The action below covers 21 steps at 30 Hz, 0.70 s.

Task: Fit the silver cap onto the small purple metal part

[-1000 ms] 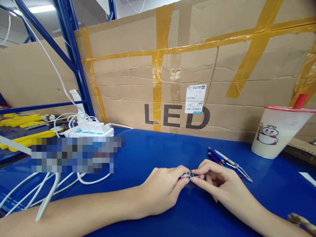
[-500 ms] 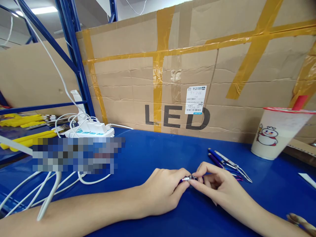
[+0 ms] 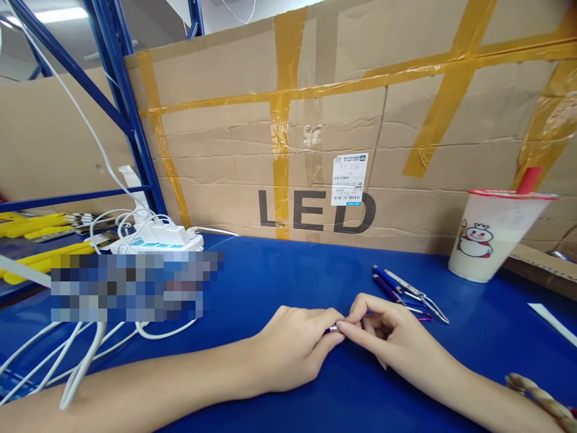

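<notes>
My left hand (image 3: pixel 304 349) is closed around a slim dark purple tube with a silver band (image 3: pixel 332 329). Only a short stretch of the tube shows between thumb and forefinger; the rest is inside the fist. My right hand (image 3: pixel 387 331) pinches the tube's silver part with thumb and forefinger, its other fingers loosely curled. The fingertips of both hands nearly meet. Behind my right hand, a few slim blue, purple and silver pen-like tubes with carabiner clips (image 3: pixel 396 285) lie on the blue tabletop (image 3: pixel 270 276).
A plastic drink cup (image 3: pixel 487 240) with a red straw stands at the right, near a white strip (image 3: pixel 552 323). At the left are a white power strip (image 3: pixel 180 240), looped white cables (image 3: pixel 97 355) and yellow-handled tools (image 3: pixel 49 258). A large cardboard box (image 3: pixel 216 156) walls off the back.
My right fingers have moved left along the tube toward my left hand, so less of the tube shows between the hands. The view has shifted slightly to the right.
</notes>
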Available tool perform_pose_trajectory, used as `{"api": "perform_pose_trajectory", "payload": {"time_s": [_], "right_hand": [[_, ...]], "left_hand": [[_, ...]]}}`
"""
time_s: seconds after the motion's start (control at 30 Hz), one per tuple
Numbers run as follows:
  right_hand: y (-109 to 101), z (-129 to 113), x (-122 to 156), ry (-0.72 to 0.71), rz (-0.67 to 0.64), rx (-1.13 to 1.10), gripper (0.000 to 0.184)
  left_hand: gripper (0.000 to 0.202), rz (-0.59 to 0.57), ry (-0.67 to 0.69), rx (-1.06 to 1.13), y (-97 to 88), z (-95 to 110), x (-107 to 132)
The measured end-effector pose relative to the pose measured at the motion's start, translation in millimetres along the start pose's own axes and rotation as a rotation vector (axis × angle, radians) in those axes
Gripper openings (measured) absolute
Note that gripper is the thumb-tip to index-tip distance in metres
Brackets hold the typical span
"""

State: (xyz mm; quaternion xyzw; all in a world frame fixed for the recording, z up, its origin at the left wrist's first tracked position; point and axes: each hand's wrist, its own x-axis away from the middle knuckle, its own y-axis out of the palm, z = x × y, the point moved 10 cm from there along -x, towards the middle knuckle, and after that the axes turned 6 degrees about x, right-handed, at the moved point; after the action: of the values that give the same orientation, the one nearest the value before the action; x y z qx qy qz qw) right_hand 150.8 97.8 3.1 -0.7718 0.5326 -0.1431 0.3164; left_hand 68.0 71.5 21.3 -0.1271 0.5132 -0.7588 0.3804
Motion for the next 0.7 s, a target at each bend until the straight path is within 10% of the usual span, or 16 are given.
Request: {"api": "perform_pose_trajectory", "payload": {"time_s": [0.7], "right_hand": [[-0.3, -3.5, 1.7, -0.008, -0.006, -0.047, 0.038]], "left_hand": [[0.016, 0.006, 0.025, 0.054, -0.9, 2.8, -0.7]]}}
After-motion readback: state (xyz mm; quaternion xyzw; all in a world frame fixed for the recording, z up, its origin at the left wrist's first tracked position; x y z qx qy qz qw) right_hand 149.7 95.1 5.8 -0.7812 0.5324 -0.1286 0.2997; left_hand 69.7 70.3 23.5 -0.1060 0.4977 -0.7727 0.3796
